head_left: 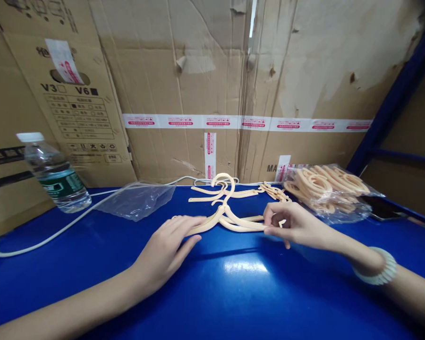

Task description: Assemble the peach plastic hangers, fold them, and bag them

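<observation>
A beige clothes hanger (226, 212) is held up just above the blue table, its hook pointing upward. My left hand (170, 243) grips the end of its left arm between fingers and thumb. Pinched on the tip of the right arm is my right hand (293, 225), which wears a pale bracelet. Behind this hanger, further beige hanger pieces (207, 199) lie on the table. A small heap of beige parts (274, 191), like a chain of links, sits just beyond my right hand.
Clear plastic bags (326, 189) full of beige hanger parts lie at the right, beside a dark phone-like object (384, 212). A water bottle (58, 174), an empty plastic bag (138, 200) and a white cable (42, 243) are at the left. Cardboard (184, 89) walls the table's back.
</observation>
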`<state>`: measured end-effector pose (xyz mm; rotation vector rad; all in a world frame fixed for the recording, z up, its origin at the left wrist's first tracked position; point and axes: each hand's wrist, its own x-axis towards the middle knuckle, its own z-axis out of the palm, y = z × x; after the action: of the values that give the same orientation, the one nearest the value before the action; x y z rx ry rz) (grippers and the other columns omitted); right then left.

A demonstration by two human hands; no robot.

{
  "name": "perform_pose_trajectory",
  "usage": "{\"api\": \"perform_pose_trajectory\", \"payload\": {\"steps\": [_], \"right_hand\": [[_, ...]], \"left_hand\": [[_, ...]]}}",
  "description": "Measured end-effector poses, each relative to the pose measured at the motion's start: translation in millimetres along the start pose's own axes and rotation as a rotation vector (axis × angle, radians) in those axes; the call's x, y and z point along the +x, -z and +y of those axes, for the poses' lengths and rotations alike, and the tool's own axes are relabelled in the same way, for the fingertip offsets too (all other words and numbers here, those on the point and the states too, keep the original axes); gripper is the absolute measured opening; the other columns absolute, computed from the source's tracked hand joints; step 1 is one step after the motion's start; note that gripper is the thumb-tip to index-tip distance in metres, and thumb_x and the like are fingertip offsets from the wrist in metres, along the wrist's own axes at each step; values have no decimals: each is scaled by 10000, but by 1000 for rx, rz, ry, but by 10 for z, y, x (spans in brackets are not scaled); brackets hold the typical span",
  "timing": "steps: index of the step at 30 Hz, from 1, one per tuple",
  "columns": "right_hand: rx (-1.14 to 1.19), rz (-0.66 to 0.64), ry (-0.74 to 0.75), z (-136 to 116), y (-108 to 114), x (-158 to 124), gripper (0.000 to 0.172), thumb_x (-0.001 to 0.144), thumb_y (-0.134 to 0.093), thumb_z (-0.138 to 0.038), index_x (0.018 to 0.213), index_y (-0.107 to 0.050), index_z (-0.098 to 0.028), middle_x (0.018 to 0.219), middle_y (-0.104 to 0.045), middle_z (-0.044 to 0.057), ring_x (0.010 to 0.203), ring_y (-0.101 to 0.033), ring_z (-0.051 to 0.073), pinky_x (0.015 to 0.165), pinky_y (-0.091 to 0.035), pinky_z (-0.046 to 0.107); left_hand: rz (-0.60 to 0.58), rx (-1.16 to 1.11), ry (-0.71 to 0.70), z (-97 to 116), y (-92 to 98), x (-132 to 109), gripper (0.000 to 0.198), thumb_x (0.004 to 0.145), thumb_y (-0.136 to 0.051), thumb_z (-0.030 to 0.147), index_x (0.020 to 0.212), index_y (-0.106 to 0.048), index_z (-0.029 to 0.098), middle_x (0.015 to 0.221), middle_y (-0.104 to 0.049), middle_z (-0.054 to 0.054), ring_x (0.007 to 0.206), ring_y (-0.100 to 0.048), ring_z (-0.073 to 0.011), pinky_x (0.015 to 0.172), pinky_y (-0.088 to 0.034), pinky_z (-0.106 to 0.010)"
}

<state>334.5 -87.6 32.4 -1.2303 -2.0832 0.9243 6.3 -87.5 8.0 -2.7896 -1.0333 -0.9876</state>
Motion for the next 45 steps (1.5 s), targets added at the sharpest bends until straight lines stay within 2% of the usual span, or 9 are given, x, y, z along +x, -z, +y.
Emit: {"api": "perform_pose_trajectory", "payload": {"steps": [4, 7, 12, 15, 27, 30, 34, 37, 45], "right_hand": [[17, -52, 17, -27, 1, -18, 267, 813, -695, -418, 826, -597, -170, 726, -627, 9, 498, -594, 114, 409, -539, 235], [-8, -74, 67, 18, 173, -3, 290, 856, -643, -452, 896, -646, -165, 835, -669, 52, 628, -640, 146, 517, -578, 261], [-590, 306, 161, 313, 643, 83, 316, 903, -523, -438, 897, -705, -180, 879, -718, 93, 741, -669, 210, 632, -552, 317], [-742, 379, 163, 504, 808, 160, 264, 873, -527, -354, 846, -718, -174, 840, -726, 115, 745, -671, 249, 652, -533, 358], [-946, 251, 159, 606, 616, 781, 162, 841, -597, -124, 931, -729, -153, 933, -712, 142, 959, -621, 288, 828, -500, 384], [-930, 241, 135, 670, 608, 949, 107, 891, -622, -207, 937, -696, -145, 959, -697, 106, 930, -636, 228, 826, -510, 381], [-825, 297, 138, 678, 627, 989, 221, 913, -607, -356, 851, -702, -165, 852, -710, 56, 811, -658, 194, 770, -510, 340], [-697, 453, 151, 599, 668, 900, 258, 871, -604, -372, 773, -736, -173, 732, -714, 78, 708, -652, 220, 667, -475, 311], [-166, 818, 114, 335, 636, 659, 443, 808, -619, -608, 869, -735, -185, 594, -683, 47, 560, -630, 209, 504, -459, 298]], "left_hand": [[-98, -148, 61, -11, -10, 2, 262, 1013, -412, 198, 1207, -584, 237, 1246, -650, -56, 1177, -579, -211, 1010, -450, -368], [-125, -198, 132, -18, -14, 8, 242, 1004, -428, 211, 1163, -610, 223, 1218, -660, -58, 1150, -596, -214, 973, -481, -355], [-132, -209, 153, -33, -35, 7, 242, 992, -439, 208, 1153, -620, 213, 1213, -658, -67, 1137, -603, -221, 967, -482, -362], [-125, -225, 154, -33, -38, 3, 251, 991, -439, 200, 1157, -626, 223, 1222, -650, -69, 1144, -594, -221, 978, -468, -370], [-141, -256, 164, -12, -25, 18, 257, 999, -421, 202, 1158, -622, 228, 1224, -635, -68, 1150, -578, -224, 985, -446, -368], [-136, -254, 160, -22, -29, 14, 248, 994, -428, 192, 1143, -624, 217, 1217, -641, -73, 1139, -584, -223, 973, -448, -363], [-122, -251, 155, -29, -32, 17, 238, 990, -440, 187, 1140, -623, 212, 1206, -650, -75, 1117, -595, -218, 959, -452, -356], [-109, -249, 156, -17, -25, 19, 228, 984, -453, 184, 1129, -628, 206, 1182, -658, -79, 1107, -600, -221, 959, -452, -357], [-110, -280, 186, -20, -19, 16, 240, 991, -430, 188, 1134, -620, 226, 1219, -644, -66, 1120, -589, -216, 961, -448, -354]]}}
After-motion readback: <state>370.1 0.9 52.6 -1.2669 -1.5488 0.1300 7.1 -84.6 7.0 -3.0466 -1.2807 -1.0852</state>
